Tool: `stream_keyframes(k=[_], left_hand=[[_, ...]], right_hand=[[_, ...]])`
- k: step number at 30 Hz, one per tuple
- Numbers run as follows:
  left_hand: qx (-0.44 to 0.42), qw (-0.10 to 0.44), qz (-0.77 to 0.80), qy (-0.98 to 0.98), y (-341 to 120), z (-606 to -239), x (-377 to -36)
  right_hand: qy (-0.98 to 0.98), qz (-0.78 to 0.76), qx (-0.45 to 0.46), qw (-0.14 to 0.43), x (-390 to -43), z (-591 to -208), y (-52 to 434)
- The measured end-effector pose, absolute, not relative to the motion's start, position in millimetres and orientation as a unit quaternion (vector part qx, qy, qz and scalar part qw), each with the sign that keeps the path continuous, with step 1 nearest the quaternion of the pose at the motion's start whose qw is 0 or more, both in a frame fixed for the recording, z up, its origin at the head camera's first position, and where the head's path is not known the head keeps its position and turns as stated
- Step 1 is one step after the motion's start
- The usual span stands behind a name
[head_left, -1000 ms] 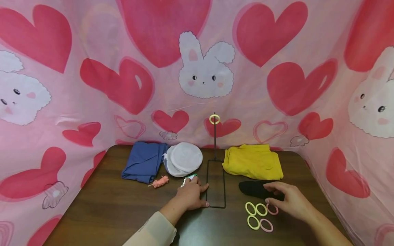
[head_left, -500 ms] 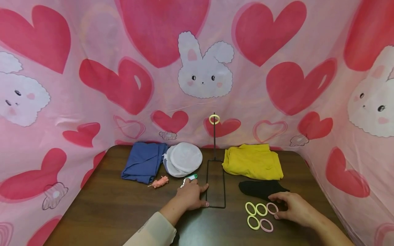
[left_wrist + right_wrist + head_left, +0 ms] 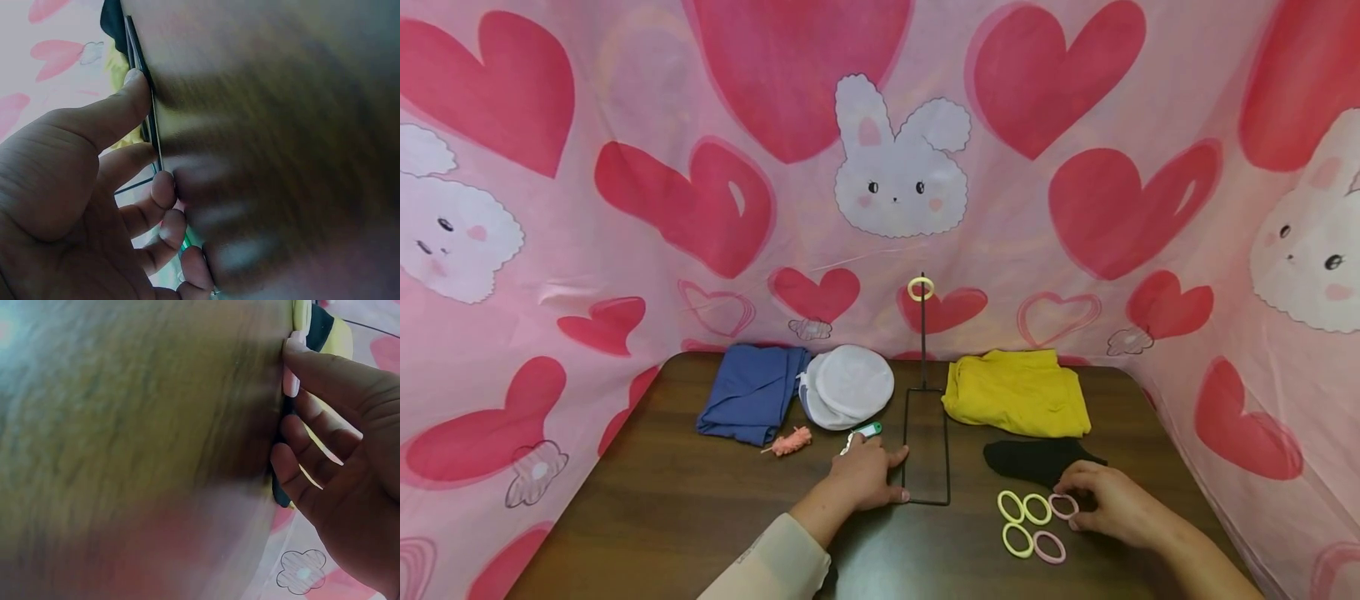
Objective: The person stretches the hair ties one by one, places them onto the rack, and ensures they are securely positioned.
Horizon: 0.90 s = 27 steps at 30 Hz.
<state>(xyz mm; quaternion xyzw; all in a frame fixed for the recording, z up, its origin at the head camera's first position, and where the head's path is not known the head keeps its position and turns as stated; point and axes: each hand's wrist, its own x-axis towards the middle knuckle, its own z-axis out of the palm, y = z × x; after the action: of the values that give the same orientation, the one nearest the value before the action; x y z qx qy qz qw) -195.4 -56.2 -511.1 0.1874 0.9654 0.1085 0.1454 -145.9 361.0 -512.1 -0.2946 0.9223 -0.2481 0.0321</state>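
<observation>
My left hand [image 3: 865,475] lies on the table with fingers spread. Its thumb and index finger press the left side of the black wire base of a stand [image 3: 927,503]. A yellow ring [image 3: 921,289] hangs near the top of the stand's upright rod. On the right, my right hand [image 3: 1108,504] holds a pink ring [image 3: 1063,506] at its right edge, thumb and index finger on it; the right wrist view shows the thumb on this ring [image 3: 290,381]. Beside it lie several rings: a second pink ring [image 3: 1049,547] and yellow rings [image 3: 1017,541].
A black folded cloth [image 3: 1030,460] lies just behind the right hand. Further back are a yellow cloth [image 3: 1015,393], white round mesh bags [image 3: 853,383] and a blue folded cloth [image 3: 752,392]. A coral yarn bundle [image 3: 792,442] and a green-ended key tag [image 3: 871,430] lie left of the stand.
My right hand has come down from over the black cloth to the upper right pink ring, and its fingers have closed in on it. The left hand has stayed at the stand's base.
</observation>
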Motion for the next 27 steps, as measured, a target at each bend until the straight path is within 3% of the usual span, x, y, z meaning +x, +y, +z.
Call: stream_keyframes(k=[18, 27], left_hand=[[0.188, 0.157, 0.112, 0.963, -57.1, -508.8, -195.4], [0.189, 0.154, 0.113, 0.963, -56.2, -508.3, -195.4]], right_hand=[[0.901, -0.273, -0.333, -0.056, -146.6, -493.8, 352.8], [0.897, -0.276, -0.317, -0.136, -152.2, -479.2, 333.0]])
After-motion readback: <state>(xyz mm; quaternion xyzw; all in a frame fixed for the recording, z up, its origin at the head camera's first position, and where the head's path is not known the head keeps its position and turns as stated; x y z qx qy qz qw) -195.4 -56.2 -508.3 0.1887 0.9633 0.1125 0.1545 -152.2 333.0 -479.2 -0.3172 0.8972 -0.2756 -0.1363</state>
